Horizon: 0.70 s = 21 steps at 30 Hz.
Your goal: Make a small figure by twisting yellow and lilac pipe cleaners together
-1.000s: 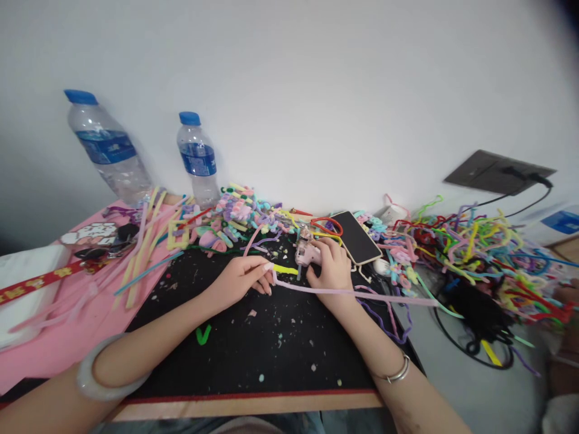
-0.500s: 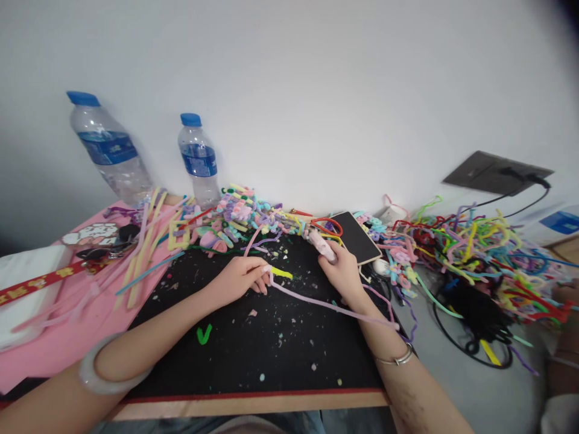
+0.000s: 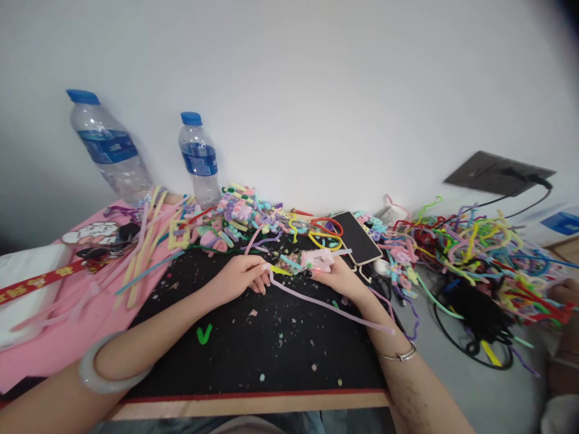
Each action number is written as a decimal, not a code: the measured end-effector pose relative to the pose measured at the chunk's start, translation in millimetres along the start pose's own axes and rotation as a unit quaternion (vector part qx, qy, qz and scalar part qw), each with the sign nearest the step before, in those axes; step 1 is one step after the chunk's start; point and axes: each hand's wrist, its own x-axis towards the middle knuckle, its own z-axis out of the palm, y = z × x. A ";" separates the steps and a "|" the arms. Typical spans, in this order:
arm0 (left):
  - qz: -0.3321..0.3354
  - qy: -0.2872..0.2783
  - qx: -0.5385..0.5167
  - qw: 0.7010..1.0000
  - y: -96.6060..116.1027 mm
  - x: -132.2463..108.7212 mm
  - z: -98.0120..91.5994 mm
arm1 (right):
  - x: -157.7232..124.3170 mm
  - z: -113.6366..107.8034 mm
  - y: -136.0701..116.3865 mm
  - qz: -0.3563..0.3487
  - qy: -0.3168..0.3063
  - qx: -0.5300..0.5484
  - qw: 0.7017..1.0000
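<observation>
My left hand (image 3: 241, 274) rests on the black mat (image 3: 253, 355), fingers pinched on the end of a long lilac pipe cleaner (image 3: 330, 306) where a short yellow piece (image 3: 281, 270) meets it. The pipe cleaner trails right across the mat, under my right wrist. My right hand (image 3: 340, 278) is closed round a small pink glue gun (image 3: 316, 259), which lies sideways. Its nozzle points left, close to the yellow piece and my left fingertips.
Two water bottles (image 3: 111, 150) (image 3: 198, 158) stand by the wall. Small coloured pipe-cleaner shapes (image 3: 239, 214) lie behind the mat, a phone (image 3: 357, 236) to their right, then a big tangle of pipe cleaners (image 3: 479, 247). A pink sheet (image 3: 58, 313) lies left. Another person's hand (image 3: 561, 293) shows at the right edge.
My right hand drew the glue gun back toward the phone, then brought it forward again, nozzle at the yellow piece. The lilac pipe cleaner's free end swung nearer. My left hand kept still.
</observation>
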 end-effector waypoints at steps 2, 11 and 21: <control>-0.001 -0.001 0.000 1.000 0.1 0.3 0.2 | 0.0 1.2 -0.5 -0.004 -0.013 -0.009 1.000; 0.012 -0.006 0.002 1.000 -3.5 0.9 -0.3 | -2.1 4.9 -12.7 -0.028 -0.028 -0.027 0.999; 0.015 -0.006 0.009 1.000 -4.6 1.2 -0.9 | -2.6 4.9 -11.7 -0.025 -0.019 -0.041 0.999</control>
